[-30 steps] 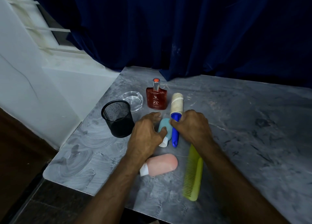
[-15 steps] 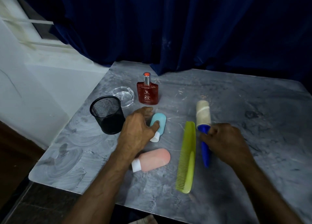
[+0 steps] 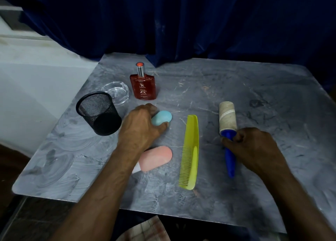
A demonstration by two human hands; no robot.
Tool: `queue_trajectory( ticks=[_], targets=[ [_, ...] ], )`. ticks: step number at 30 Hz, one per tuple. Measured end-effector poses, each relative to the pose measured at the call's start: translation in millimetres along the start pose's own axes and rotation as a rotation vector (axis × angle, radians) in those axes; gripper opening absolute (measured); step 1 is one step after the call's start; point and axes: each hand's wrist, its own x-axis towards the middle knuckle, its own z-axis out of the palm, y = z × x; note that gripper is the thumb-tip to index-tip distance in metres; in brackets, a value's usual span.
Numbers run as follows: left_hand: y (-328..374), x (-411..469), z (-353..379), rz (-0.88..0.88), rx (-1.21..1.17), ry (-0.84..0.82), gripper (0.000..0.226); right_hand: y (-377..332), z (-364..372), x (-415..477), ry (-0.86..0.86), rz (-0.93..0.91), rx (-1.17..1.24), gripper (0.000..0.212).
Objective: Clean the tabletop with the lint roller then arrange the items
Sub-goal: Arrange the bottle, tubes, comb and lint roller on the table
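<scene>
A lint roller (image 3: 227, 119) with a pale roll and blue handle lies on the grey marbled tabletop (image 3: 254, 95), right of centre. My right hand (image 3: 252, 150) is closed around its blue handle. My left hand (image 3: 141, 128) grips a small blue squeeze bottle (image 3: 161, 118) at the table's middle left; its cap is hidden under my palm. A pink squeeze bottle (image 3: 156, 158) lies partly under my left wrist. A yellow-green comb (image 3: 190, 151) lies lengthwise between my two hands.
A black mesh cup (image 3: 98, 112) stands at the left, with a clear glass ashtray (image 3: 116, 91) behind it. A red perfume bottle (image 3: 143, 85) stands upright at the back. Dark blue curtains hang behind the table. The table's near edge runs just below my forearms.
My right hand has carried the lint roller from the middle, over the comb, to the right side of the table. My left hand has stayed on the blue bottle.
</scene>
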Motion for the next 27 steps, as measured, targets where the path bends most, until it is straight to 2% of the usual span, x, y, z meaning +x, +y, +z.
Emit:
queue_trajectory(
  ticks=[3, 6, 9, 11, 14, 17, 19, 23, 27],
  targets=[
    [3.2, 2.2, -0.8, -0.003, 0.054, -0.027, 0.062, -8.3, -11.0, -3.3, 0.002, 0.029, -0.106, 0.041],
    [4.3, 3.3, 0.1, 0.0, 0.128, -0.043, 0.062, -22.1, -20.8, -7.8, 0.164, -0.046, -0.172, 0.049],
    [7.9, 0.3, 1.5, 0.025, 0.167, -0.004, 0.063, -54.9, -15.9, -9.8, 0.304, -0.225, 0.091, 0.038],
    [8.9, -2.2, 2.0, 0.035, 0.128, 0.053, 0.061, -81.9, 1.6, -0.8, 0.223, -0.256, 0.403, 0.031],
    [7.0, -5.4, -0.5, -0.019, -0.071, 0.174, 0.054, -112.6, 36.2, 23.2, -0.042, -0.179, 0.733, 0.028],
    [4.6, -5.6, -4.6, -0.075, -0.258, 0.262, 0.053, -133.2, 61.9, 43.0, -0.238, -0.138, 0.868, 0.03],
    [2.4, -2.6, -7.0, -0.078, -0.331, 0.316, 0.052, -144.8, 73.0, 50.4, -0.318, -0.207, 0.883, 0.028],
    [-3.1, 1.0, -8.8, -0.073, -0.408, 0.37, 0.054, -162.7, 81.7, 61.2, -0.286, -0.338, 0.828, 0.018],
    [-10.7, -4.5, -6.5, -0.062, -0.516, 0.303, 0.065, -169.2, 82.9, 69.7, -0.182, -0.497, 0.731, 0.019]
  ],
)
